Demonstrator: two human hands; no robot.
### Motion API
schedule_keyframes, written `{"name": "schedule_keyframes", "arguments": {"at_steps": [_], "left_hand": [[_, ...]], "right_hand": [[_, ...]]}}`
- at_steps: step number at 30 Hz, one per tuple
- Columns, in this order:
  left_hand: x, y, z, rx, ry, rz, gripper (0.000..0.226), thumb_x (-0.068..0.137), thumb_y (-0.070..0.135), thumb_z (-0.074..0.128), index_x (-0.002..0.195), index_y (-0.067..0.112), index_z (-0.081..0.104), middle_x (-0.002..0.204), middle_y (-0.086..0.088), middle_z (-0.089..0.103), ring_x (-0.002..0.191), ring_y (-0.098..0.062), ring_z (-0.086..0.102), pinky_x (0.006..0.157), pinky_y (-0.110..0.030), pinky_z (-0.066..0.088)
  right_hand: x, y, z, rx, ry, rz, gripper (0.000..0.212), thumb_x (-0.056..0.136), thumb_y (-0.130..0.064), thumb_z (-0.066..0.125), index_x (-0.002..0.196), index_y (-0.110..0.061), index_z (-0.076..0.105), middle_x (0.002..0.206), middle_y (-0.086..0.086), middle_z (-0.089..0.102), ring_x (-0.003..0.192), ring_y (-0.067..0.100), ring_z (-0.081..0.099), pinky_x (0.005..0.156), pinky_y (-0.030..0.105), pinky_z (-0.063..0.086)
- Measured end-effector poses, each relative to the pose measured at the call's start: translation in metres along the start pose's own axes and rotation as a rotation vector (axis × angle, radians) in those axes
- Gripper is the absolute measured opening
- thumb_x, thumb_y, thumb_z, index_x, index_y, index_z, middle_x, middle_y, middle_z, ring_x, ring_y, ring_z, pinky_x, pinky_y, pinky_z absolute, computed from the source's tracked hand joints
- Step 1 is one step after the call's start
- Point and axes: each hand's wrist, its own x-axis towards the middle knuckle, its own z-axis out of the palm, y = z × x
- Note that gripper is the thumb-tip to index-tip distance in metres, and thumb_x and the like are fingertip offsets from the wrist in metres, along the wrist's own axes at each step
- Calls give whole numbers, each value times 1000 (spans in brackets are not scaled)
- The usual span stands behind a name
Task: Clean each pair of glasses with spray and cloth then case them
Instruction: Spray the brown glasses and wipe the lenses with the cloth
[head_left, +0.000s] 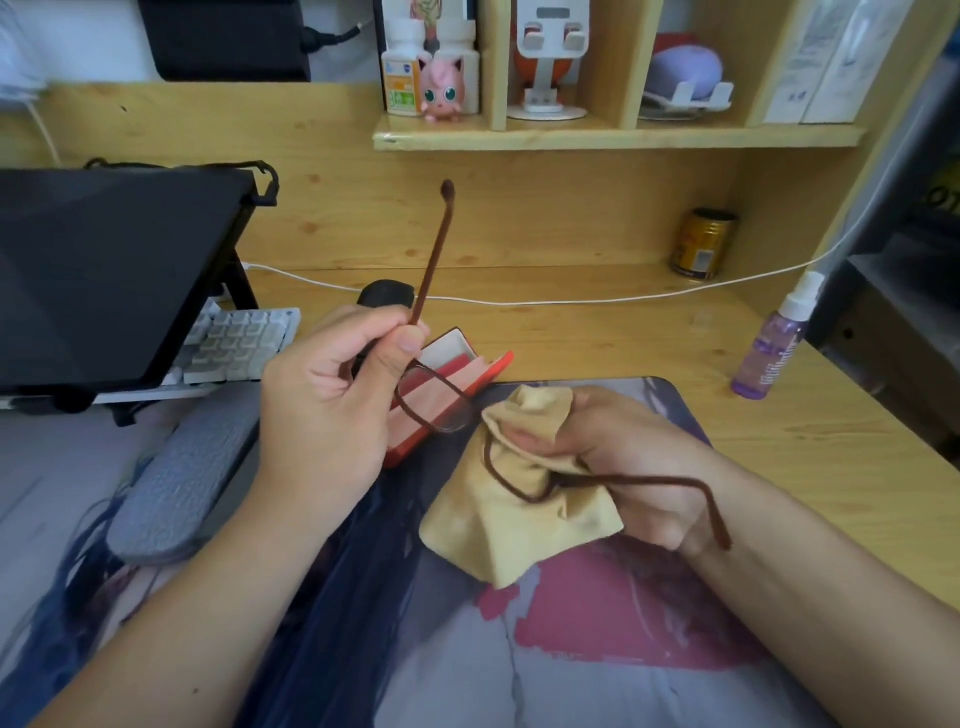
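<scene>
Above the printed mat, left hand (332, 395) pinching thin brown glasses (441, 400), right hand (628, 467) rubbing lens through soft tan cloth (509, 519)

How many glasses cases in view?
2. An open red case lies on the desk behind the left hand; a black case sits farther back, partly hidden by that hand. Others may be out of frame.

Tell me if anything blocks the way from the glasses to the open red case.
Nothing visible does. The glasses, held by the left hand and by the right hand through the cloth, hang just above the open case, which holds nothing visible.
</scene>
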Motion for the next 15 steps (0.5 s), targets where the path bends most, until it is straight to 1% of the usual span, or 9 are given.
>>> {"name": "schedule_keyframes", "arguments": {"at_steps": [2, 4, 5, 6, 7, 9, 12, 13, 15], "left_hand": [[1, -2, -2, 14, 49, -5, 12, 99, 13, 63, 101, 23, 70, 93, 9, 70, 89, -9, 66, 83, -24, 51], [4, -4, -6, 11, 130, -19, 10, 100, 13, 62, 100, 19, 70, 92, 7, 68, 88, -6, 64, 83, -20, 48], [6, -5, -7, 13, 166, -23, 10, 101, 14, 61, 100, 20, 69, 91, 6, 68, 88, -6, 63, 83, -20, 47], [6, -6, -8, 20, 194, -28, 10, 101, 15, 61, 100, 21, 69, 91, 6, 68, 88, -7, 63, 84, -21, 47], [5, -6, -7, 27, 213, -38, 11, 101, 16, 61, 98, 23, 69, 91, 6, 68, 88, -8, 63, 84, -22, 48], [3, -4, -3, 31, 238, -69, 12, 100, 15, 62, 97, 22, 70, 91, 6, 69, 89, -9, 64, 84, -22, 48], [0, 0, 1, 17, 269, -130, 10, 100, 14, 63, 96, 17, 71, 89, 7, 69, 87, -3, 64, 81, -15, 46], [0, 1, 2, 9, 280, -154, 10, 100, 14, 63, 96, 16, 72, 88, 9, 69, 85, 0, 64, 80, -13, 45], [0, 3, 2, 2, 296, -190, 10, 100, 15, 62, 96, 16, 72, 86, 11, 69, 82, 3, 64, 78, -10, 45]], "right_hand": [[3, -5, -5, 70, 107, -28, 8, 87, -5, 65, 81, -6, 71, 74, 6, 70, 69, 16, 69, 58, 25, 56], [6, -12, -21, 52, 362, -91, 18, 93, -3, 62, 77, -7, 70, 71, 6, 68, 64, 17, 67, 55, 24, 54], [8, -17, -34, -104, 544, -135, 23, 95, -6, 62, 73, -10, 69, 69, 4, 67, 63, 18, 65, 53, 22, 51], [10, -23, -47, -377, 706, -172, 27, 96, -9, 62, 70, -11, 67, 65, 2, 64, 62, 18, 60, 50, 19, 46], [12, -27, -60, -680, 799, -175, 29, 97, -12, 59, 69, -10, 65, 63, 2, 60, 61, 19, 56, 48, 22, 42], [17, -29, -75, -1149, 792, -58, 25, 96, -18, 53, 75, -10, 64, 73, 8, 61, 71, 28, 55, 56, 31, 40], [16, -20, -78, -1551, 722, 145, 21, 95, -32, 51, 90, -19, 66, 99, 12, 68, 92, 32, 60, 68, 31, 37], [13, -18, -77, -1673, 742, 137, 25, 95, -37, 50, 96, -19, 68, 99, 11, 68, 93, 32, 61, 66, 31, 38], [4, -22, -73, -1873, 837, 22, 34, 95, -45, 42, 97, -23, 69, 90, 6, 65, 86, 30, 64, 58, 33, 38]]}}
